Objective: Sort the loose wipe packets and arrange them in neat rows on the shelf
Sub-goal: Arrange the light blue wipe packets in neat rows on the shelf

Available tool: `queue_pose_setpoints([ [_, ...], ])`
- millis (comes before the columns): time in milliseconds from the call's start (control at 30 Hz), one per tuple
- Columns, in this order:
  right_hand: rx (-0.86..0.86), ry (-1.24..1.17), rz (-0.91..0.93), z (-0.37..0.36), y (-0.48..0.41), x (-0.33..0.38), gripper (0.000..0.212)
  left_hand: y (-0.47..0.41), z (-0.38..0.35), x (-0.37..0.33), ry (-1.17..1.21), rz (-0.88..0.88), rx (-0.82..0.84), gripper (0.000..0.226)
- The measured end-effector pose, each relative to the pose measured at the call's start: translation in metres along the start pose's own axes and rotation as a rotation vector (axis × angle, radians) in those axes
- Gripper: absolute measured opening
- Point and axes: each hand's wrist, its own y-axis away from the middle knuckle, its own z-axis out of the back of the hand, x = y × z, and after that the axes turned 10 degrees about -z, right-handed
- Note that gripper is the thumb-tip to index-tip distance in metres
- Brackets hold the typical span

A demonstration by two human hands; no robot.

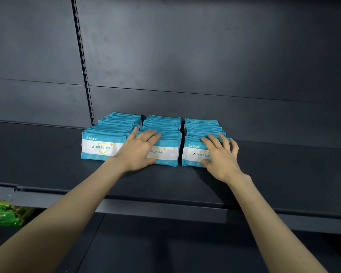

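Note:
Three rows of teal-and-white wipe packets stand upright on the dark shelf (67, 174), running from front to back. The left row (100, 146) is untouched. My left hand (138, 150) lies flat, fingers spread, over the front of the middle row (165, 134). My right hand (220, 154) rests with fingers spread on the front packets of the right row (201, 125), thumb against the front packet's face. Neither hand grips a packet.
The shelf's front lip (165, 205) runs across the view below my arms. A slotted upright (83, 60) divides the dark back panel. Green packages (2, 213) lie on a lower shelf at the far left.

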Motion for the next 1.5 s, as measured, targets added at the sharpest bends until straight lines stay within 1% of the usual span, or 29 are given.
queue_pose_setpoints([
  [100,0.018,0.031,0.024,0.0,-0.001,0.005,0.075,-0.01,0.001,-0.011,-0.006,-0.043,0.023,0.087],
  [167,0.051,0.021,0.041,0.0,-0.003,0.006,0.076,-0.017,0.001,-0.013,-0.014,-0.058,0.074,0.089],
  [267,0.081,-0.002,0.058,0.0,-0.007,0.004,0.076,-0.024,0.003,-0.012,0.037,-0.062,0.138,0.09],
  [567,0.099,-0.032,0.093,0.001,-0.011,-0.002,0.075,-0.024,0.001,-0.011,-0.008,-0.076,0.126,0.084],
  [833,0.117,0.016,0.09,0.004,-0.01,0.002,0.075,-0.024,0.005,-0.012,0.042,-0.067,0.156,0.087],
  [1000,0.108,0.097,0.043,0.01,-0.009,0.006,0.077,-0.024,0.016,-0.016,0.039,-0.052,0.177,0.088],
  [1100,0.114,0.077,0.023,0.022,-0.004,0.012,0.079,-0.021,0.027,-0.02,0.05,-0.026,0.135,0.081],
  [1167,0.103,0.044,0.019,0.033,0.002,0.016,0.075,-0.016,0.036,-0.025,0.042,-0.019,0.094,0.074],
  [1300,0.03,0.012,-0.009,0.064,0.022,0.019,0.068,0.0,0.06,-0.038,0.023,-0.025,-0.03,0.067],
  [1500,-0.09,-0.051,-0.076,0.117,0.071,0.012,0.06,0.027,0.102,-0.075,0.051,-0.072,-0.212,0.064],
])
